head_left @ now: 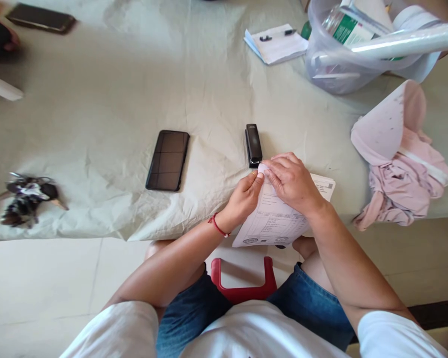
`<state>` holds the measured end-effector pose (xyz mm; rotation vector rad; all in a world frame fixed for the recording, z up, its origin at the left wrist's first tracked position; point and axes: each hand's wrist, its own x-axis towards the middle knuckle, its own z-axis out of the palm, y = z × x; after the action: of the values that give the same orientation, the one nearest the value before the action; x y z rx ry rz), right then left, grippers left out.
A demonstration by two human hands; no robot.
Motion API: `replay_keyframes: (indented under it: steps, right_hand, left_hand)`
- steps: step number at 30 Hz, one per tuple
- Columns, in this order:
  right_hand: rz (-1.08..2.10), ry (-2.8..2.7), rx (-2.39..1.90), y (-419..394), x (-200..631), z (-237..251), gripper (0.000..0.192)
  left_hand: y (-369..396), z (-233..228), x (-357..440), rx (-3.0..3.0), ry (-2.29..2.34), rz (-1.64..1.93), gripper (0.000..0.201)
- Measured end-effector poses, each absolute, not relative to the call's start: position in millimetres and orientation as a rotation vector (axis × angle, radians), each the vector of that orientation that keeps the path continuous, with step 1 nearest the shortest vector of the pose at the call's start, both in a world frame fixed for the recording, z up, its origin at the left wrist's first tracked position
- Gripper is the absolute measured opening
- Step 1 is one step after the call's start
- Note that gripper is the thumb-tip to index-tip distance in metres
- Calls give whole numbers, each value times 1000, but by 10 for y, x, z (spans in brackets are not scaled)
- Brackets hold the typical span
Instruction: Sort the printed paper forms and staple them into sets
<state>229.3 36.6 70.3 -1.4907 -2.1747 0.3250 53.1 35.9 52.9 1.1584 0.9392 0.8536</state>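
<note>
Printed papers (pixel 272 219) with text, a table and round stamps lie tilted at the table's front edge, their lower end hanging past it. My left hand (pixel 247 195) pinches their upper left corner between thumb and fingers. On the same corner, my right hand (pixel 293 181) has its fingers bent over the sheets, thumb against the paper. Further printed sheets (pixel 324 185) show behind my right wrist. Just beyond my fingertips stands a black stapler (pixel 253 145), touched by neither hand as far as I can see. A dark phone (pixel 168 160) lies to the left.
A clear plastic tub (pixel 332 74) holds a bottle and rolls at the back right, beside a notepad (pixel 280 44). Pink cloth (pixel 399 184) lies right. Keys (pixel 32 196) sit far left. Another phone (pixel 41 18) and another person's hand (pixel 11 41) are top left.
</note>
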Motion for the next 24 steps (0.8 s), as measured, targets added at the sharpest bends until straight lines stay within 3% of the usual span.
replay_keyframes:
  steps: [6,10,12,18,24]
  right_hand:
    - [282,-1915,-1574,419,2583,839,40]
    - [336,-1424,-1722,429,2899,822,51]
    - [459,-1167,-1705,434,3002,783,55]
    - [1283,-926,-1465,367,2952,853,58]
    - [1308,-946,-1409,298,2833,872,43]
  left_hand:
    - [421,606,453,1117,936,898,42]
    - [519,697,344,1018,977,1009,43]
    - [566,716,306,976,1006,1055,41]
    - [666,651,271,898,1036,1195,35]
    - [752,649,225,917,1055,1215,34]
